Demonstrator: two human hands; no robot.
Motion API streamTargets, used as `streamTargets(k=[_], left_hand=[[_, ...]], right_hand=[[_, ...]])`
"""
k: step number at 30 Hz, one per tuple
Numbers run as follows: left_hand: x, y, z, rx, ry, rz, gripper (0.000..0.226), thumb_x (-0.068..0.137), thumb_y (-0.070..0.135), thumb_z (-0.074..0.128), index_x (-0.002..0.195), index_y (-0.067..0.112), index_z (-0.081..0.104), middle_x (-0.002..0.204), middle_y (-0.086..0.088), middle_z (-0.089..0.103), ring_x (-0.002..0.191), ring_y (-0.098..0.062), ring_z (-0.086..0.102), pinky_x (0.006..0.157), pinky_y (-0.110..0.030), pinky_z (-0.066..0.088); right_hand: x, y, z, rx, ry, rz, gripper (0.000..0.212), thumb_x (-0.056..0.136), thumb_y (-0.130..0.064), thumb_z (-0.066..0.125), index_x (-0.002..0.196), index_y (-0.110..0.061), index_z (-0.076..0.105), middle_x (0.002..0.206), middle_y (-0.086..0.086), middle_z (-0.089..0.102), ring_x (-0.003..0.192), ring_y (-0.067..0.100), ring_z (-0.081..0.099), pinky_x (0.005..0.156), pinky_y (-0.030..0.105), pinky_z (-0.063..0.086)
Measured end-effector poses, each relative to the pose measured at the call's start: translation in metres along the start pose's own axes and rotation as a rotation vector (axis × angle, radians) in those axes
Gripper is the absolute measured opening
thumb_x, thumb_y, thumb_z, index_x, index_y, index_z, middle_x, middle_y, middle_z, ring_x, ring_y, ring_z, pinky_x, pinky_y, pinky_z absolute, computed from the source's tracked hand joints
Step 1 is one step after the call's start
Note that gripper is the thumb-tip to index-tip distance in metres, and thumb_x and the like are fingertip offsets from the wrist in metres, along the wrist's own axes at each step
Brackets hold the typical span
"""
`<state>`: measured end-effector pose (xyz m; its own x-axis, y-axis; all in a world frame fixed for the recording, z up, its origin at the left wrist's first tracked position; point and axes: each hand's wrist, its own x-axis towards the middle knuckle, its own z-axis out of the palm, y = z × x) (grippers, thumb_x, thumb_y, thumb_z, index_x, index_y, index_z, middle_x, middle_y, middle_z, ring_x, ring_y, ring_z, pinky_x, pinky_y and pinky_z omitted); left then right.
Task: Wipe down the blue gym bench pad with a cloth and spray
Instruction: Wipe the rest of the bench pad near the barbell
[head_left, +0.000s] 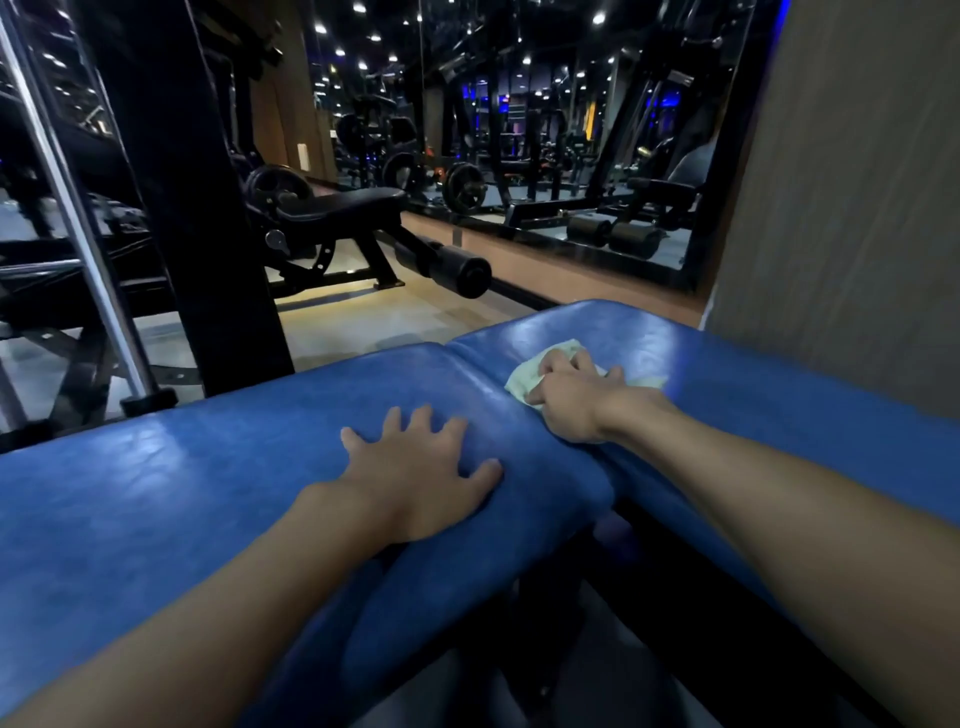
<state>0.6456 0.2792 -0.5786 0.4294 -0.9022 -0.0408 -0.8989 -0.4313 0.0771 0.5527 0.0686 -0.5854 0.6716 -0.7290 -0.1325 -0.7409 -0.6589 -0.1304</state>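
- The blue bench pad (156, 493) runs across in front of the person in two cushions, with a seam (470, 358) between them. It fills the lower half of the view.
- The left hand (415, 478) lies flat on the near cushion just beside the seam. Its fingers (423, 421) are spread, relaxed and hold nothing; it looks like a brace.
- The right hand (571, 400) is on the far cushion just past the seam. Its fingers (558, 361) are bunched down over a pale cloth (522, 383), gripping it and pressing it to the vinyl.
- I can't see a spray bottle anywhere from here. The cushion has a sheen around the cloth, but I cannot tell whether that is wet spray or the ceiling lights.
- The step in hand looks like wiping the far cushion near the seam. To do it well, I'd open the cloth out so more of it meets the pad, then work in long overlapping strokes along the cushion.
- The seam deserves its own pass, with a cloth edge run down into the fold, since grime is likely to settle there.
- The rounded front edge and the stretch under the left hand will need wiping too, so that hand will have to shift.
- Behind are a black bench (337, 205), a steel pole (72, 208) and a wall mirror (571, 130), all well apart from the work.
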Motion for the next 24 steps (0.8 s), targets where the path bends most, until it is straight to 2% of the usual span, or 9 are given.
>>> streamTargets(k=[3, 5, 7, 11, 13, 16, 19, 21, 24], left_hand=[[-0.018, 0.037, 0.004, -0.002, 0.136, 0.173, 0.055, 0.092, 0.067, 0.032, 0.125, 0.026, 0.049, 0.149, 0.006, 0.036, 0.14, -0.016, 0.028, 0.107, -0.059, 0.025], [-0.023, 0.05, 0.011, -0.002, 0.128, 0.182, 0.061, 0.092, 0.066, 0.036, 0.134, 0.023, 0.043, 0.154, 0.006, 0.032, 0.144, -0.017, 0.023, 0.11, -0.06, 0.021], [-0.023, 0.049, 0.013, -0.041, 0.065, 0.142, 0.074, 0.091, 0.066, 0.04, 0.151, 0.023, 0.028, 0.163, 0.007, 0.019, 0.151, -0.016, 0.011, 0.116, -0.062, 0.01], [-0.025, 0.044, 0.01, -0.069, -0.021, 0.119, 0.081, 0.092, 0.065, 0.043, 0.157, 0.027, 0.013, 0.167, 0.009, 0.005, 0.153, -0.015, -0.001, 0.12, -0.058, 0.0], [-0.025, 0.044, 0.012, -0.079, -0.024, 0.106, 0.081, 0.092, 0.064, 0.042, 0.157, 0.027, 0.011, 0.167, 0.009, 0.004, 0.153, -0.015, -0.002, 0.12, -0.058, -0.001], [-0.023, 0.044, 0.015, -0.058, -0.015, 0.102, 0.08, 0.093, 0.061, 0.041, 0.158, 0.026, 0.01, 0.167, 0.008, 0.004, 0.153, -0.017, -0.002, 0.119, -0.059, -0.001], [-0.021, 0.043, 0.018, -0.067, -0.004, 0.112, 0.08, 0.093, 0.061, 0.041, 0.158, 0.025, 0.01, 0.167, 0.007, 0.004, 0.153, -0.02, -0.002, 0.118, -0.061, -0.001], [-0.021, 0.043, 0.017, -0.086, -0.009, 0.115, 0.081, 0.092, 0.06, 0.043, 0.158, 0.025, 0.011, 0.167, 0.007, 0.006, 0.154, -0.021, -0.001, 0.118, -0.062, -0.001], [-0.022, 0.047, 0.012, -0.106, -0.007, 0.114, 0.075, 0.09, 0.058, 0.049, 0.152, 0.023, 0.025, 0.163, 0.005, 0.021, 0.152, -0.023, 0.011, 0.116, -0.065, 0.005]], right_hand=[[-0.021, 0.006, -0.001, 0.008, 0.008, -0.024, 0.053, 0.093, -0.033, 0.038, 0.146, -0.028, 0.038, 0.154, 0.005, 0.015, 0.143, 0.048, 0.008, 0.116, 0.065, 0.005], [-0.034, 0.011, -0.002, -0.011, 0.027, -0.075, 0.048, 0.093, -0.027, 0.038, 0.14, -0.027, 0.046, 0.148, 0.003, 0.022, 0.141, 0.04, 0.013, 0.115, 0.065, 0.006], [-0.047, 0.018, -0.001, -0.024, 0.038, -0.106, 0.045, 0.095, -0.022, 0.039, 0.138, -0.028, 0.05, 0.143, 0.002, 0.024, 0.138, 0.035, 0.016, 0.114, 0.062, 0.01], [-0.069, 0.03, 0.0, -0.06, 0.028, -0.106, 0.05, 0.09, -0.017, 0.041, 0.137, -0.032, 0.049, 0.139, 0.002, 0.027, 0.135, 0.037, 0.019, 0.113, 0.06, 0.015], [-0.081, 0.034, -0.002, -0.027, 0.014, -0.064, 0.054, 0.084, -0.02, 0.041, 0.135, -0.033, 0.047, 0.138, 0.002, 0.027, 0.133, 0.042, 0.023, 0.111, 0.06, 0.021], [-0.1, 0.034, -0.004, -0.052, 0.002, -0.043, 0.06, 0.074, -0.015, 0.039, 0.129, -0.036, 0.052, 0.127, -0.001, 0.031, 0.121, 0.037, 0.033, 0.104, 0.052, 0.033], [-0.116, 0.034, -0.012, -0.045, -0.01, 0.003, 0.049, 0.075, -0.019, 0.043, 0.12, -0.035, 0.053, 0.122, 0.001, 0.034, 0.117, 0.034, 0.041, 0.082, 0.045, 0.042], [-0.125, 0.037, -0.021, -0.018, 0.012, -0.017, 0.039, 0.076, -0.025, 0.045, 0.109, -0.039, 0.06, 0.119, -0.001, 0.04, 0.116, 0.031, 0.046, 0.087, 0.05, 0.044], [-0.138, 0.046, -0.03, 0.072, 0.14, -0.069, 0.038, 0.084, -0.015, 0.044, 0.101, -0.033, 0.072, 0.115, -0.001, 0.048, 0.11, 0.029, 0.052, 0.09, 0.044, 0.049]])
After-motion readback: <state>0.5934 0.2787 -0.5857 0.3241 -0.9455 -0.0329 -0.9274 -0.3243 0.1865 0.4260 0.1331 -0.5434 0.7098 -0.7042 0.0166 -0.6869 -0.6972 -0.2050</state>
